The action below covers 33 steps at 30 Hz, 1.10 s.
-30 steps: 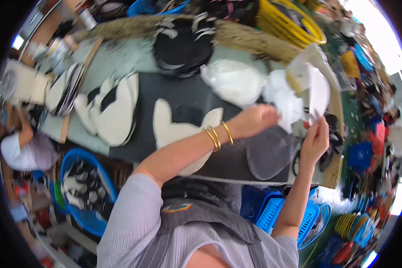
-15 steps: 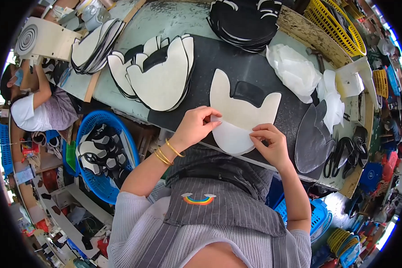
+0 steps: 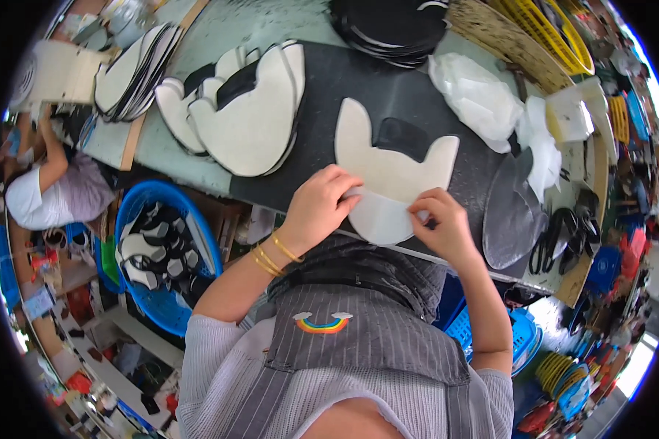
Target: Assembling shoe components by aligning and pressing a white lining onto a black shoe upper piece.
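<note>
A cream shoe upper (image 3: 399, 173) with two upright wings and a black tongue lining (image 3: 402, 137) lies flat in front of me. Over its rounded toe end rests a thin white half-moon toe piece (image 3: 381, 219). My left hand (image 3: 321, 203) pinches that piece's left corner between thumb and fingers. At the opposite corner, my right hand (image 3: 442, 224) is closed in a pinch on the same toe piece, the fingertips partly covering its edge. Beneath the upper is a dark work mat (image 3: 322, 95).
Cream uppers (image 3: 245, 128) are stacked to the left, and black ones (image 3: 388, 33) at the back. On the right lie white sheets (image 3: 476, 99), grey cut pieces (image 3: 511, 219) and black-handled scissors (image 3: 556, 238). A blue basket (image 3: 216, 252) holds shoe parts. Another person (image 3: 58, 183) works at far left.
The whole view has shifted slightly, moving the bench upward and left. Both hands keep their pinch at the toe piece's corners, with the right fingers bent a little more.
</note>
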Motion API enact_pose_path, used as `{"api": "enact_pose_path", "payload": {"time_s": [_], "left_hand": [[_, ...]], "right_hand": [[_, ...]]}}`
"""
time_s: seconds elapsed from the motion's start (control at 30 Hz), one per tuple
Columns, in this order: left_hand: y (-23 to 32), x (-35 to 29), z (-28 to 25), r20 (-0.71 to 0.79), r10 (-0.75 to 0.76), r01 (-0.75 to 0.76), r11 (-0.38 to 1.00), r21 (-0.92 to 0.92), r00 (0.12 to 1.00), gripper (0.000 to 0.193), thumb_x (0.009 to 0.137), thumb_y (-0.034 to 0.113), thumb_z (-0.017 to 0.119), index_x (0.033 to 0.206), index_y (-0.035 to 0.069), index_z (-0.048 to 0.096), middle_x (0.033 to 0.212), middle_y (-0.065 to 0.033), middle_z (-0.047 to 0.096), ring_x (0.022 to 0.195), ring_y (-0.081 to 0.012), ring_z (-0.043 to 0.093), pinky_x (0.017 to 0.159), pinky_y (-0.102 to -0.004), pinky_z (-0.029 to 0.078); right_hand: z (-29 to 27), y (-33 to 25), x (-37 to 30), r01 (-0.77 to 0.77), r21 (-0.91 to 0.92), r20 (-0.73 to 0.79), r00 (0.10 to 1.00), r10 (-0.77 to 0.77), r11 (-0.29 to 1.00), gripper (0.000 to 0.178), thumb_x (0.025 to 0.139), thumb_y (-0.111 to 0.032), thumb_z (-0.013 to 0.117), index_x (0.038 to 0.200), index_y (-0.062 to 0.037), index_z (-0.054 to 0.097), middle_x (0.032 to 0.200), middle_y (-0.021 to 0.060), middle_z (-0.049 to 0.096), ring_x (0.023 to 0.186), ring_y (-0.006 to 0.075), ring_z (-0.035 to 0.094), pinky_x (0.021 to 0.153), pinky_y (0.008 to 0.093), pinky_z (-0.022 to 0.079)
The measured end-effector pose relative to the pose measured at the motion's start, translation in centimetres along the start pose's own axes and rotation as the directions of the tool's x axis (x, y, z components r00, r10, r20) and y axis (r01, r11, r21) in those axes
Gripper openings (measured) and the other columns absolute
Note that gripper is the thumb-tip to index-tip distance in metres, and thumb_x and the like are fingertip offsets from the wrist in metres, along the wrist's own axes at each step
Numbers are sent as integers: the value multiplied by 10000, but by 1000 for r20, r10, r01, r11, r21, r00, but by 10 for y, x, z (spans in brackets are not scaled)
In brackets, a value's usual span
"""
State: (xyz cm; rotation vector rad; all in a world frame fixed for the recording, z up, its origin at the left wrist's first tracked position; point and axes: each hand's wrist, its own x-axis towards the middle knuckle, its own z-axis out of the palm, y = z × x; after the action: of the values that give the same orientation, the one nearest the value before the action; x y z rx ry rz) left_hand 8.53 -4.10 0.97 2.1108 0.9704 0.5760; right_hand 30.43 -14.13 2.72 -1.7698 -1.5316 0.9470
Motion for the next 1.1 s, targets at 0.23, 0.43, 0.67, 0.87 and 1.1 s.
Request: {"api": "enact_pose_path", "payload": {"time_s": [0.23, 0.43, 0.67, 0.87, 1.1], "left_hand": [[26, -14, 4, 235, 411, -469, 822, 322, 881, 256, 719, 94, 656, 973, 102, 683, 1092, -25, 600, 1038, -260, 491, 847, -364, 415], [92, 29, 61, 189, 523, -478, 846, -237, 831, 267, 762, 112, 719, 1002, 37, 630, 1009, -83, 605, 904, -267, 570, 814, -373, 469], [133, 19, 104, 318, 14, 252, 577, -777, 948, 318, 887, 161, 637, 1121, -18, 518, 880, -65, 613, 907, -76, 550, 757, -255, 473], [127, 23, 64, 359, -185, 398, 255, -881, 915, 106, 926, 25, 528, 988, -10, 607, 896, -2, 607, 788, -34, 537, 716, -190, 455], [126, 18, 32, 64, -132, 121, 491, -863, 989, 180, 936, 70, 540, 1054, -47, 609, 890, -28, 638, 733, -55, 575, 651, -185, 471]], "right_hand": [[-61, 16, -67, -164, -553, -416, 904, -100, 817, 180, 750, -69, 676, 914, -31, 612, 886, 127, 576, 836, 324, 544, 707, 413, 469], [-85, 60, -101, -287, -190, -440, 880, 179, 939, 111, 801, -46, 650, 895, 7, 621, 745, 88, 607, 650, 204, 594, 607, 315, 474], [-52, -1, -65, 8, 483, -540, 790, 291, 875, 81, 846, -25, 648, 907, 28, 644, 739, 32, 634, 658, 69, 584, 609, 203, 467], [-42, -36, -43, 279, -160, -634, 706, -315, 947, 164, 766, 39, 682, 922, -3, 653, 847, 97, 595, 687, 192, 603, 606, 273, 498], [-50, -72, -32, 375, -627, -346, 651, -675, 683, 333, 636, 49, 685, 966, 49, 644, 897, 103, 590, 742, 238, 590, 613, 295, 495]]}}
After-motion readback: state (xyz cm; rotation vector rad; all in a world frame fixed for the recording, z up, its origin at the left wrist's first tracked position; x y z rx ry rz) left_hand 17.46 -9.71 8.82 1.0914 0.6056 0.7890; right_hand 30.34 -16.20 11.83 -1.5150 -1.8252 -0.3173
